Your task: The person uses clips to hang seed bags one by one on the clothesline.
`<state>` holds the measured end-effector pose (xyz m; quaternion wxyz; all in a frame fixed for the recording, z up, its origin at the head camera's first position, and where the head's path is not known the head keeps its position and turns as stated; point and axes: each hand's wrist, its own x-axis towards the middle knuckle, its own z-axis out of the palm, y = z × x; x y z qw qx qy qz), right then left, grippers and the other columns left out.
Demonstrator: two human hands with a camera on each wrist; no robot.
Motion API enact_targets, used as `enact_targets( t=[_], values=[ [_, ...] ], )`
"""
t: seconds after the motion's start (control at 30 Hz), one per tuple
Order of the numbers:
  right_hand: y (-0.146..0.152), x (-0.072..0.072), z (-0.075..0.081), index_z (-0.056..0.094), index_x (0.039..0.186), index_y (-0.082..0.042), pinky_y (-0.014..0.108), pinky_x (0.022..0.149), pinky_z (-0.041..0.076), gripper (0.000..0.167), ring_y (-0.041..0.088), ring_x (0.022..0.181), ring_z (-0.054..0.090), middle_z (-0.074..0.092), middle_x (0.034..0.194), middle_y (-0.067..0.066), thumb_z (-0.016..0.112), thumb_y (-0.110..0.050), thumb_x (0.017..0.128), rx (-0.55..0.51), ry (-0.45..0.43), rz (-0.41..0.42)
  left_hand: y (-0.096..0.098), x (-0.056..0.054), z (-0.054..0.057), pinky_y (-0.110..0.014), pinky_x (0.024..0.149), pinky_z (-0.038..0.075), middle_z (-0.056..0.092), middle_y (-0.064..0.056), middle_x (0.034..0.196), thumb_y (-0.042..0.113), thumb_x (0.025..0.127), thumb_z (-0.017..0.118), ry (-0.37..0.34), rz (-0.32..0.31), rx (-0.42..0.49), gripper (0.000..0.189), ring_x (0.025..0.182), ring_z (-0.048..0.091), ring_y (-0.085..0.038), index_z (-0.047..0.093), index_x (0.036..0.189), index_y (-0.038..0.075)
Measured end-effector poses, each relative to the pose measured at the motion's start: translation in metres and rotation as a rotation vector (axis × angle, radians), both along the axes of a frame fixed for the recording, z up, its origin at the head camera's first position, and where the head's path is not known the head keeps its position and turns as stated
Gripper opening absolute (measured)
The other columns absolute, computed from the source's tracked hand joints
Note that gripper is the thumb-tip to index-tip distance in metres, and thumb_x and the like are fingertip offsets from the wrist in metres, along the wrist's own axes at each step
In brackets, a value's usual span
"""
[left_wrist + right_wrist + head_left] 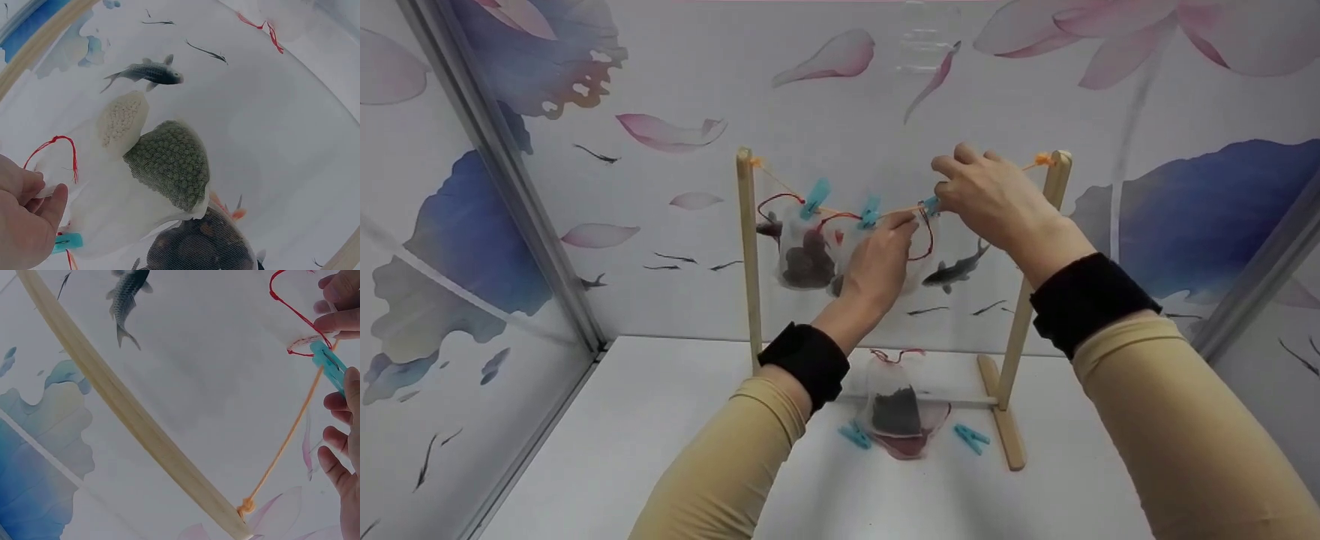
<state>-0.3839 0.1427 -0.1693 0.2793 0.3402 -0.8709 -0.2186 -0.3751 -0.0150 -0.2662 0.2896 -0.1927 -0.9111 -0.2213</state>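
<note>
My left hand (877, 259) pinches the top of a white mesh drawstring bag (48, 192) with a red cord (54, 139), just under the orange string (900, 211). My right hand (990, 191) holds a blue clothespin (329, 363) at that string; in the right wrist view its jaw end meets the string and the red cord. To the left, two more blue clothespins (814, 199) hold bags on the string. One hanging bag (808, 262) has dark lumps inside, another (171, 163) green pellets, partly hidden by my left hand in the head view.
The string spans two wooden posts (748, 255) of a rack. Beneath it on the white table (660, 420) lie a mesh bag (896, 409) with dark contents, a reddish bag (911, 448) under it, and two loose clothespins (973, 438). Patterned panels (660, 60) enclose the table.
</note>
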Motion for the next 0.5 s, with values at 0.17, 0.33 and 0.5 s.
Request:
enact_targets(
  t=[0.17,0.33,0.5],
  values=[
    [-0.0011,0.0018,0.0002,0.075,0.101,-0.002,0.04,0.075,0.054,0.024,0.031,0.101,0.054,0.059,0.12,0.011,0.065,-0.022,0.094,-0.026,0.008,0.024,-0.0059,-0.0018,-0.0013,-0.026,0.095,0.055,0.064,-0.006,0.134,0.003,0.101,0.056,0.035,-0.04,0.092,0.027,0.119,0.066,-0.02,0.068,0.124,0.003],
    [0.001,0.0038,0.0028,0.076,0.102,0.0,0.041,0.081,0.057,0.022,0.034,0.104,0.055,0.06,0.128,0.013,0.069,-0.018,0.091,-0.09,-0.052,0.058,-0.0049,-0.0015,0.0015,-0.026,0.098,0.054,0.07,-0.005,0.127,0.007,0.1,0.058,-0.01,-0.041,0.258,0.023,0.119,0.066,-0.018,0.073,0.117,0.005],
    [0.0018,0.0049,0.0046,0.076,0.103,0.001,0.045,0.082,0.058,0.024,0.036,0.107,0.056,0.06,0.132,0.015,0.069,-0.018,0.091,-0.157,-0.1,0.07,0.0002,0.0016,0.0048,-0.026,0.093,0.056,0.074,-0.005,0.12,0.007,0.099,0.06,-0.028,-0.007,0.349,0.022,0.113,0.069,-0.018,0.075,0.114,0.006]
  ],
)
